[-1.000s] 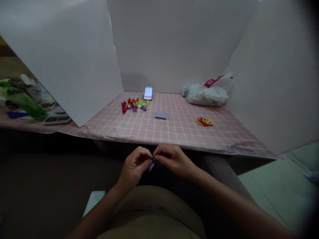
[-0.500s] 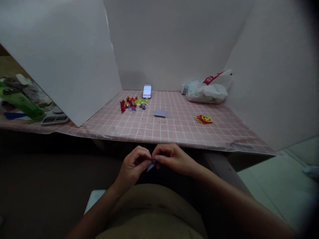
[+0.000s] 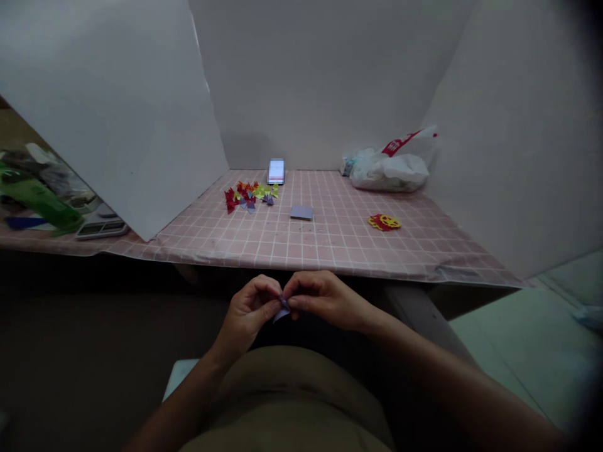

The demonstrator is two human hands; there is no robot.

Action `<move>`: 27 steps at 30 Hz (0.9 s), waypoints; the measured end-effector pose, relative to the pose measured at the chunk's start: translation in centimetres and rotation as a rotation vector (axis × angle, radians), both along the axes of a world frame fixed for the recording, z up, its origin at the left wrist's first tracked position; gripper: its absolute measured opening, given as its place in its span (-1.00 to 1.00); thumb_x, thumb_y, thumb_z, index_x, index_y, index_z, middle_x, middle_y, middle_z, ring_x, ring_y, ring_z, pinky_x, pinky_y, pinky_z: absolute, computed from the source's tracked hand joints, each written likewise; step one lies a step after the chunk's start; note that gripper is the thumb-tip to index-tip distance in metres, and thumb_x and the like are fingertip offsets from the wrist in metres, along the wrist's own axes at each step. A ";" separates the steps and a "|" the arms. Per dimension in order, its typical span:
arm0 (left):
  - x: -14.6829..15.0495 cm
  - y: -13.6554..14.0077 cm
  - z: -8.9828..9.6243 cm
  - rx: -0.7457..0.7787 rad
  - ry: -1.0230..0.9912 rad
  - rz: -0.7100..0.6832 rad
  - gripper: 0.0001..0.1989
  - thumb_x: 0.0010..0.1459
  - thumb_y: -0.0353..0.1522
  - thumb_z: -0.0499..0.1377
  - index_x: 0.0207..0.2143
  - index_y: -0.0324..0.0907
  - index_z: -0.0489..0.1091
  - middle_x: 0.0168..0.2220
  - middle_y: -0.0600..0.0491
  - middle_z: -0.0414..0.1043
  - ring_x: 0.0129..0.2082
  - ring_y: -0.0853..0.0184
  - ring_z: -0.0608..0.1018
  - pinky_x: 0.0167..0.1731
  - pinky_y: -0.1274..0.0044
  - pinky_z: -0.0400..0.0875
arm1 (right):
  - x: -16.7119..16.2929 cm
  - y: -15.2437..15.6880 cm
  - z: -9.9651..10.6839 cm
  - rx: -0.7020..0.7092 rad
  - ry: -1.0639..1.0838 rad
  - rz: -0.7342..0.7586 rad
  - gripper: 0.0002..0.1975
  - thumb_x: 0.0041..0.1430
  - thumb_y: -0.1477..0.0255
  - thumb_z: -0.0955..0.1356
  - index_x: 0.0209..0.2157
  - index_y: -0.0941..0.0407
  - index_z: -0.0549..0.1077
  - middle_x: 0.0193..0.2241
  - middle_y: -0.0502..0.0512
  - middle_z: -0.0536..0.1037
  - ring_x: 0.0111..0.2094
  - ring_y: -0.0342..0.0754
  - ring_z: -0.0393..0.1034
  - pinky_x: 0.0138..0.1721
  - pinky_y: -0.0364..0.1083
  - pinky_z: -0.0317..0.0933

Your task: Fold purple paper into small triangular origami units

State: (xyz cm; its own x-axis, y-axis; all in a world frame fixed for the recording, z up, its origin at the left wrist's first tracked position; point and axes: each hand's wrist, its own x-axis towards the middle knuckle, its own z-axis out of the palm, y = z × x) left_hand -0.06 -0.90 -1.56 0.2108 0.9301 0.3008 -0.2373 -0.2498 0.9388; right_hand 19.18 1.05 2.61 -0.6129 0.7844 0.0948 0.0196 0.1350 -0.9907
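Just in front of the table's edge, over my lap, a small piece of folded purple paper point(image 3: 281, 314) is pinched between both hands. My left hand point(image 3: 249, 311) grips it from the left with thumb and forefinger. From the other side my right hand point(image 3: 325, 300) pinches it too, the fingertips of both hands nearly touching. The fingers hide much of the paper. On the table beyond lies a stack of square purple paper point(image 3: 301, 213). A cluster of small folded paper pieces point(image 3: 245, 196) in red, orange, yellow and purple sits to its left.
A lit phone point(image 3: 276, 171) leans at the back wall. Red and yellow cut-out shapes point(image 3: 384, 222) lie to the right, before a white plastic bag point(image 3: 393, 171). White panels flank the pink checked table point(image 3: 330, 254). At far left are a scale point(image 3: 102, 228) and a green bag point(image 3: 42, 198).
The purple paper has turned slightly between my fingers, and more of its lower part shows. Both hands stay close together; the view has shifted a little.
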 end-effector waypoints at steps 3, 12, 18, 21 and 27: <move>0.0 0.0 0.3 0.062 0.017 -0.004 -0.94 0.11 -0.42 0.31 -0.35 -0.13 0.48 -0.33 0.06 0.39 -0.32 0.37 0.45 -0.33 0.56 0.39 | 0.1 0.0 0.1 0.026 -0.008 0.009 -0.90 0.20 0.41 0.39 -0.32 0.16 0.52 -0.44 0.00 0.51 -0.45 -0.17 0.42 -0.39 -0.17 0.30; -0.6 -0.1 0.4 0.117 0.103 -0.081 -0.91 0.17 -0.46 0.26 -0.27 -0.11 0.49 -0.29 0.05 0.39 -0.27 0.36 0.47 -0.26 0.55 0.40 | 0.1 -0.1 0.2 0.053 -0.050 0.046 -0.89 0.23 0.41 0.37 -0.31 0.16 0.50 -0.50 -0.04 0.48 -0.51 -0.20 0.40 -0.43 -0.19 0.26; -0.7 -0.1 0.3 0.097 0.081 -0.125 -0.89 0.18 -0.46 0.26 -0.23 -0.11 0.48 -0.29 0.05 0.41 -0.28 0.36 0.49 -0.30 0.55 0.42 | 0.2 -0.4 0.5 0.270 -0.173 0.022 -0.90 0.27 0.47 0.34 -0.29 0.17 0.50 -0.54 -0.03 0.50 -0.53 -0.17 0.41 -0.46 -0.19 0.25; -0.8 -0.2 0.2 0.103 0.080 -0.117 -0.87 0.19 -0.46 0.25 -0.20 -0.10 0.47 -0.27 0.05 0.40 -0.28 0.37 0.49 -0.29 0.56 0.44 | 0.1 -0.5 0.4 0.320 -0.195 0.014 -0.87 0.30 0.48 0.31 -0.27 0.18 0.50 -0.56 -0.02 0.51 -0.54 -0.17 0.41 -0.48 -0.20 0.24; -0.8 -0.1 -0.1 0.156 0.086 -0.105 -0.82 0.19 -0.49 0.25 -0.18 -0.09 0.46 -0.27 0.06 0.40 -0.27 0.39 0.48 -0.28 0.58 0.44 | 0.0 -0.7 0.4 0.412 -0.214 -0.001 -0.86 0.28 0.53 0.28 -0.29 0.19 0.48 -0.55 -0.02 0.49 -0.54 -0.20 0.37 -0.50 -0.22 0.20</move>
State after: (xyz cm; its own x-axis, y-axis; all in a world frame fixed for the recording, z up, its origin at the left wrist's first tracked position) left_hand -0.83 -1.02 -1.70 0.3355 0.8452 0.4161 -0.1905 -0.3717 0.9086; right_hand 19.22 0.39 2.98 -0.6521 0.7085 0.2698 0.2181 0.5162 -0.8283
